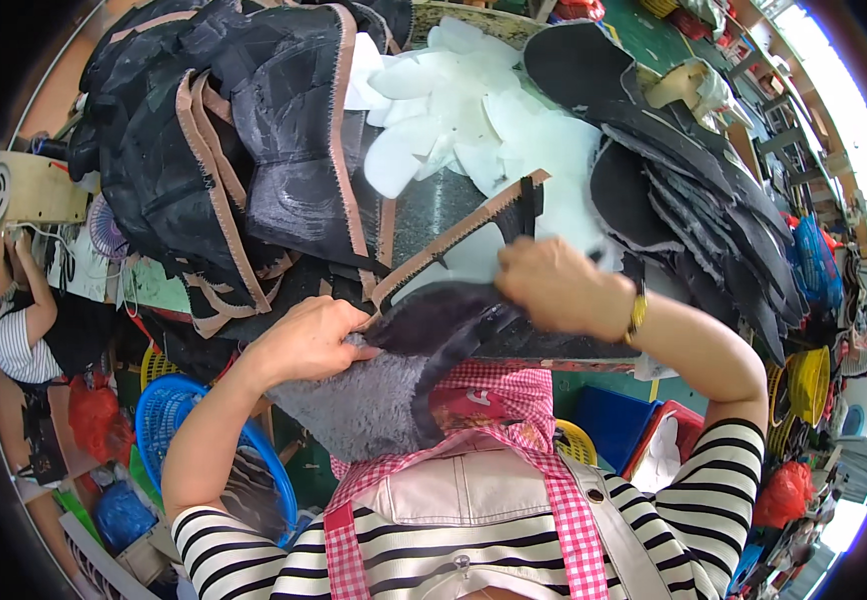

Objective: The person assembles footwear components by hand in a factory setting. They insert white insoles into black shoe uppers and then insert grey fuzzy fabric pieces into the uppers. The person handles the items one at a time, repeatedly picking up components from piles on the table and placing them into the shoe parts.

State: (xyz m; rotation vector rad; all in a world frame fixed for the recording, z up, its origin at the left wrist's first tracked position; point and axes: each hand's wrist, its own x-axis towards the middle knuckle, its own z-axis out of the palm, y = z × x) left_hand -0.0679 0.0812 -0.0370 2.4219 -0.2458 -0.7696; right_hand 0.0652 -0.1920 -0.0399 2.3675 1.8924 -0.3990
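My left hand [312,340] grips the edge of a black shoe upper with grey fuzzy lining [394,385], held over my lap. My right hand [554,287], with a gold bracelet at the wrist, pinches the same piece at its top, where a tan zigzag-edged strip [459,237] runs up and away. The piece stretches between both hands in front of the worktable edge.
A heap of black uppers with tan trim [234,150] fills the table's left. White foam cutouts [464,110] lie in the middle, stacked black pieces [694,200] on the right. A blue basket [169,420] sits low left; another person [19,330] sits at far left.
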